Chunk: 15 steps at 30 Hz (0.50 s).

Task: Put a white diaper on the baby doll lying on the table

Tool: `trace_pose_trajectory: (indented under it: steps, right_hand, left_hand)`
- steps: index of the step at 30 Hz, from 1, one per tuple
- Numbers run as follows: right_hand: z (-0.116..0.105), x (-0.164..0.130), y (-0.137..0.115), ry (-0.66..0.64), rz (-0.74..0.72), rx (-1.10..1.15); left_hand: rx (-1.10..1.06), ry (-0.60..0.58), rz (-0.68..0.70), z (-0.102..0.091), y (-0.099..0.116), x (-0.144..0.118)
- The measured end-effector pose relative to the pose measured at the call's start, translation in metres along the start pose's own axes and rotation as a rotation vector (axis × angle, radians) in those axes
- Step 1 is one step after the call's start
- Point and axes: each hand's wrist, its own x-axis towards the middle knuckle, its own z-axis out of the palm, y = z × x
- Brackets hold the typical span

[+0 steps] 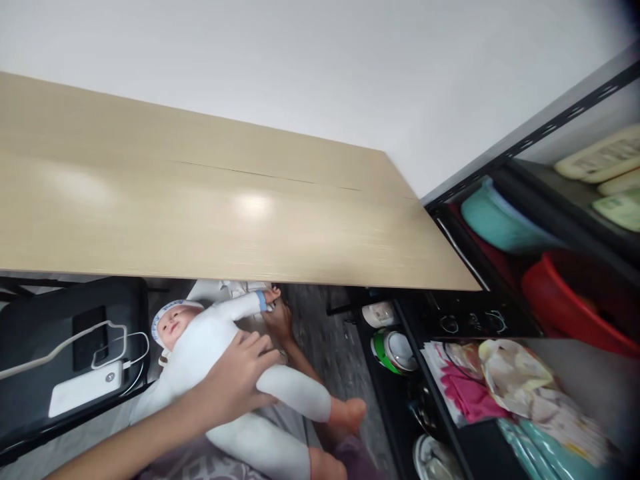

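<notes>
A baby doll in white is being steadied on the lap, below the bench edge. The left hand is being pressed flat over its belly, grip released. The right hand is grasping the doll's raised wrist, likely to keep the arm extended.

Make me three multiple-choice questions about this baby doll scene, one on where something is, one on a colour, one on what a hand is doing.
1. Where does the white power bank lie?
A. on the black case at left
B. on the wooden tabletop
C. on the shelf rack

2. What colour is the band on the baby doll wrist?
A. red
B. blue
C. green

3. What is the left hand doing?
A. hanging free
B. gripping the cable
C. resting on the doll's body

Answers:
1 A, it sits on the black case, cable plugged in.
2 B, a blue band shows near the right hand.
3 C, its fingers spread over the white suit.
</notes>
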Motion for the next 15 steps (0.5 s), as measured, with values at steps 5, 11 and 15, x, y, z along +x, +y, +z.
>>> trace_pose_trajectory:
  steps: [5, 11, 15]
  right_hand:
    - [0.010, -0.002, 0.016, 0.116, -0.004, -0.110]
    - [-0.004, 0.022, 0.032, 0.126, -0.025, 0.222]
    - [-0.004, 0.063, 0.020, 0.027, -0.030, 0.373]
  left_hand:
    - [0.024, -0.024, -0.016, 0.013, -0.001, 0.000]
    - [0.033, -0.023, -0.007, 0.012, -0.003, -0.001]
    - [0.052, -0.030, -0.005, 0.014, -0.003, -0.001]
